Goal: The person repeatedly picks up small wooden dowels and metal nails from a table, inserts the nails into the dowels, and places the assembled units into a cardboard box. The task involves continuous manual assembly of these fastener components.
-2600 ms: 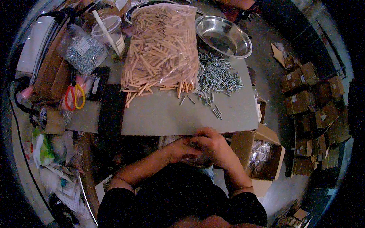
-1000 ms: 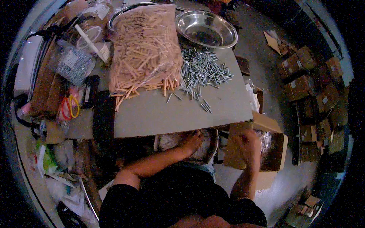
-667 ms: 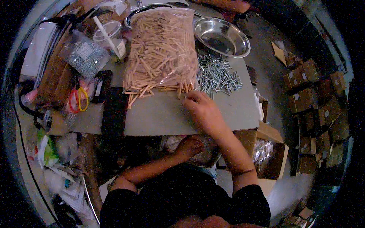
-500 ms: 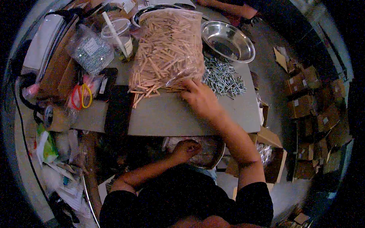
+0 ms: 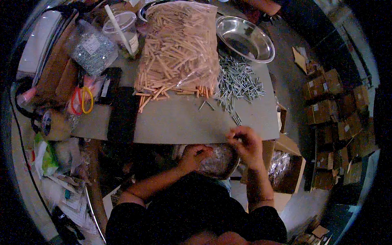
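A large clear bag of wooden dowels [image 5: 177, 49] lies on the table, some dowels spilling from its near end. Right of it spreads a pile of silvery screws or metal pins [image 5: 241, 79], with a few strays nearer the front edge. My right hand [image 5: 247, 143] is at the table's front edge beside those strays, fingertips pinched together; what they hold, if anything, is too small to make out. Lower and to the left, my left hand [image 5: 195, 157] has its fingers curled closed, over a clear plastic bag [image 5: 220, 159] below the edge. Its contents are hidden.
A steel bowl [image 5: 245, 38] stands behind the metal pile. At the left are a bag of small metal parts [image 5: 92, 49], a plastic cup with a straw [image 5: 122, 30], and red and yellow scissors handles [image 5: 86, 100]. Cardboard boxes [image 5: 322, 110] stack at the right. Another person's arm [image 5: 265, 6] shows at the far side.
My right hand has left the dowel bag's near end and drawn back to the table's front edge. Some metal pieces now lie loose in front of the pile. My left hand has shifted slightly left.
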### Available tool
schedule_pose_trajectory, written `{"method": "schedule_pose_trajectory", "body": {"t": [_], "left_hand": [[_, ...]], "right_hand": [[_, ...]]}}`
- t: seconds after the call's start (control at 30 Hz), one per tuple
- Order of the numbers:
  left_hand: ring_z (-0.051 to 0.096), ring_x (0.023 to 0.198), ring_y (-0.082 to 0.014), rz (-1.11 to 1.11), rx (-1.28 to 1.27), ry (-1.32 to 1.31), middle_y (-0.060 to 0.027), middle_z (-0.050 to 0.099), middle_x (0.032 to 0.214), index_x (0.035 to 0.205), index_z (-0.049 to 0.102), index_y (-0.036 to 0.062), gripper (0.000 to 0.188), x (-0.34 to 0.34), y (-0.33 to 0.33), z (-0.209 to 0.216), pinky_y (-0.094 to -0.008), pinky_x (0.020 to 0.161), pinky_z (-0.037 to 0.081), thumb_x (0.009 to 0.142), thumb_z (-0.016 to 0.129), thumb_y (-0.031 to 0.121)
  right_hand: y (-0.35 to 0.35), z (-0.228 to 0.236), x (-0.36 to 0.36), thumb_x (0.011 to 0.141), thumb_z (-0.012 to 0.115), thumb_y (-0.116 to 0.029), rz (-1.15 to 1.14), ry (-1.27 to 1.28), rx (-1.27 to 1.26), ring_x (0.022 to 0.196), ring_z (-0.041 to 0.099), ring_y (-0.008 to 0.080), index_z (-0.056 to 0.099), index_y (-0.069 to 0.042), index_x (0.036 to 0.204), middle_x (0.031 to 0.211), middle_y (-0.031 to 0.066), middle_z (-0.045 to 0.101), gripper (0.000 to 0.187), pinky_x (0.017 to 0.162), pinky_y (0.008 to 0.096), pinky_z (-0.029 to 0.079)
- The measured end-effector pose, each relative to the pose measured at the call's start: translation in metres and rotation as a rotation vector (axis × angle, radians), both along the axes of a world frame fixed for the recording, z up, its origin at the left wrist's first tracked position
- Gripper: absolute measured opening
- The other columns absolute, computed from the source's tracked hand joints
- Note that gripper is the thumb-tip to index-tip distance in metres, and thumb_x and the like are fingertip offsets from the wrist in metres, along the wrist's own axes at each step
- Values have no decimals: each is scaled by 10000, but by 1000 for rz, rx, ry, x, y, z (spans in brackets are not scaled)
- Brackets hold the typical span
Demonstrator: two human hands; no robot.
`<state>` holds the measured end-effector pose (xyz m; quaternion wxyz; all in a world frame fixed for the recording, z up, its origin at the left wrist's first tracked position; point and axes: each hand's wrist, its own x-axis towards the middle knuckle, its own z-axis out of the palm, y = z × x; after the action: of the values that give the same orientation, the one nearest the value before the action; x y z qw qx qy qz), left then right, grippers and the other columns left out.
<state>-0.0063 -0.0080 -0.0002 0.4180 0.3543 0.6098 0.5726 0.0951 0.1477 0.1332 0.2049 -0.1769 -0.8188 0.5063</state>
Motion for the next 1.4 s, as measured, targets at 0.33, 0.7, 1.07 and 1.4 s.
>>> {"method": "schedule_pose_trajectory", "body": {"t": [0.33, 0.7, 1.07, 1.4], "left_hand": [[527, 667, -75, -78, -212, -194, -14, 603, 742, 852, 661, 16, 194, 3, -10, 28, -242, 614, 454, 868, 616, 204], [575, 732, -92, -100, -94, -591, -26, 637, 815, 841, 649, -1, 103, -7, -19, 65, -246, 665, 484, 792, 685, 82], [580, 781, -117, -255, -22, -66, -41, 636, 871, 872, 641, 15, 177, -11, -12, 62, -264, 725, 478, 774, 710, 145], [579, 927, -161, -298, 17, -68, -98, 608, 1012, 1076, 527, 9, 345, -4, -5, 76, -313, 811, 471, 807, 667, 175]], "right_hand": [[-29, -34, 45, 808, 645, -12, -126, -44, -495, 857, 595, 144, 520, -34, 1114, 926, 48, 604, 332, 787, 278, 482], [-26, -25, 43, 828, 596, 1, -110, 86, -711, 829, 599, 168, 494, -30, 1078, 873, 61, 608, 272, 761, 301, 482], [-39, -24, 35, 833, 590, 2, -129, 56, -399, 833, 608, 166, 508, -24, 1023, 910, 97, 620, 208, 753, 298, 497], [-40, -8, 17, 726, 703, -55, 124, 22, 381, 833, 602, 274, 638, -58, 846, 898, 100, 628, 136, 740, 360, 489]]}}
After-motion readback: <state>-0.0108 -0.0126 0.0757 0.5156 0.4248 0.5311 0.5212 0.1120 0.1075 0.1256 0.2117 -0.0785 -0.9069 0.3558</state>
